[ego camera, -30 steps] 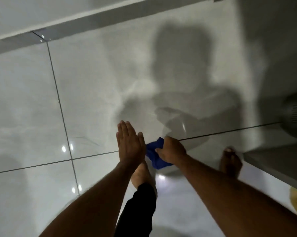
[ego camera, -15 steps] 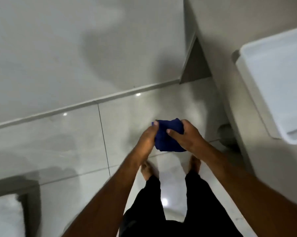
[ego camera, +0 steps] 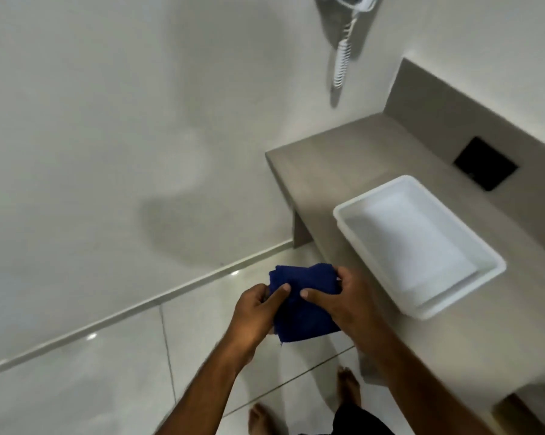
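Observation:
A bunched dark blue cloth (ego camera: pixel 299 284) hangs in the air in front of me, above the glossy tiled floor. My left hand (ego camera: pixel 255 312) grips its left side, thumb pressed on top. My right hand (ego camera: pixel 343 301) grips its right side, fingers curled over the far edge and thumb on the front. The cloth's lower part sags between both hands. My bare feet show below on the floor.
A beige counter (ego camera: pixel 321 158) stands to the right with a white rectangular basin (ego camera: pixel 352 211) on it and a black square panel (ego camera: pixel 484 164) on its backsplash. A white coiled cord (ego camera: pixel 343 61) hangs on the wall. Pale floor tiles (ego camera: pixel 76 387) spread to the left.
I have risen from near the floor, where my right hand held the cloth low, and turned right. Both hands now hold the cloth up; the counter and basin came into view.

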`<state>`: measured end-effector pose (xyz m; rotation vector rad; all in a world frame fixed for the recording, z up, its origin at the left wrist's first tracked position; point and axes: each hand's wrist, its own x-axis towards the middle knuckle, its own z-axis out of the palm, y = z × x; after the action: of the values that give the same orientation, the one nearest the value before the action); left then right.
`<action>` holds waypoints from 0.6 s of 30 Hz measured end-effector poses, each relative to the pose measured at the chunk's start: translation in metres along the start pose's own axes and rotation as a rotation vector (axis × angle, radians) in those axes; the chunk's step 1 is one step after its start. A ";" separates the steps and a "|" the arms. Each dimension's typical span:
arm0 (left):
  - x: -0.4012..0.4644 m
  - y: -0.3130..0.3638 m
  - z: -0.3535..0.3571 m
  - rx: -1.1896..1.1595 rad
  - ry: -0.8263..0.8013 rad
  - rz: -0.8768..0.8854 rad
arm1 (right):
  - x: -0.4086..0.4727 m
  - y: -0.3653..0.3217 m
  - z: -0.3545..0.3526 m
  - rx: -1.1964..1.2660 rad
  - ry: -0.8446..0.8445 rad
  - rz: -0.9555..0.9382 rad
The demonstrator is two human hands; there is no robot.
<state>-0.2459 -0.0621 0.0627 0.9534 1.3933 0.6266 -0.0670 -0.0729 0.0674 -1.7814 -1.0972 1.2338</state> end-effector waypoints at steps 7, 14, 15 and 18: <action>0.028 0.042 0.080 0.068 -0.125 0.039 | 0.019 -0.005 -0.097 -0.069 -0.009 -0.001; 0.077 0.066 0.187 0.283 -0.087 0.037 | 0.070 0.031 -0.174 -0.268 0.328 0.066; 0.083 0.066 0.199 0.344 -0.077 0.050 | 0.078 0.038 -0.180 -0.288 0.340 0.080; 0.098 0.064 0.228 0.650 -0.042 0.106 | 0.095 0.058 -0.192 -0.347 0.306 0.141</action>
<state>-0.0003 0.0104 0.0466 1.5498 1.5455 0.2180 0.1474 -0.0236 0.0400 -2.2553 -1.0664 0.8427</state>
